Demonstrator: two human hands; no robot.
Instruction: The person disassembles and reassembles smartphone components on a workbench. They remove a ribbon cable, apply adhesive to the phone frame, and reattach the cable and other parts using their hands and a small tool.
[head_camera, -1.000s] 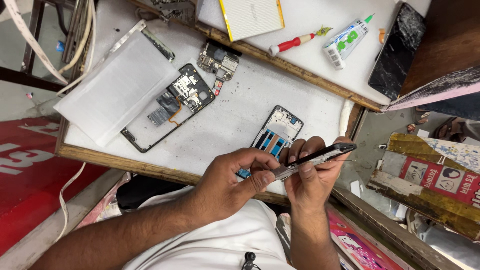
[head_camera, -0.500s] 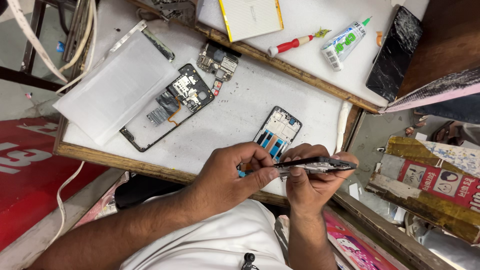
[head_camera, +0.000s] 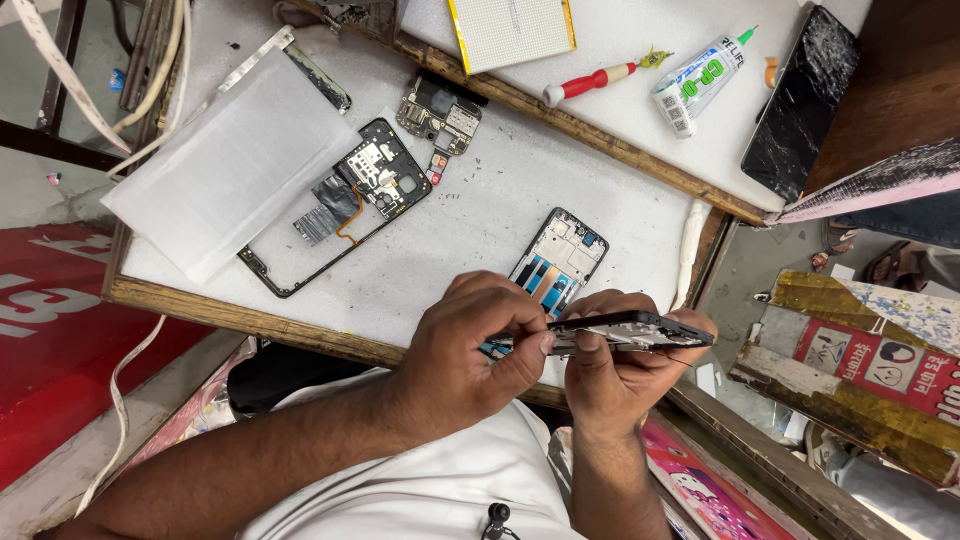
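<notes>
My right hand (head_camera: 615, 375) grips a thin black phone part (head_camera: 640, 330), held edge-on and level just past the table's near edge. The thumb and forefinger of my left hand (head_camera: 470, 350) are pinched on that part's left end; I cannot tell whether something small sits between the fingertips. Right behind my hands a black phone frame (head_camera: 562, 255) with blue and orange strips lies flat on the white table top (head_camera: 470, 215), its near end hidden by my fingers.
An opened phone body with boards (head_camera: 340, 205) and a white foam sheet (head_camera: 230, 165) lie to the left. A circuit board (head_camera: 440, 110) sits behind. On the rear shelf are a red-handled screwdriver (head_camera: 590, 82), a glue tube (head_camera: 695, 75) and a cracked dark screen (head_camera: 800, 100).
The black part has gone from tilted up at its right end to level. Both hands have shifted slightly to the right with it, and the left fingers stay pinched on its end.
</notes>
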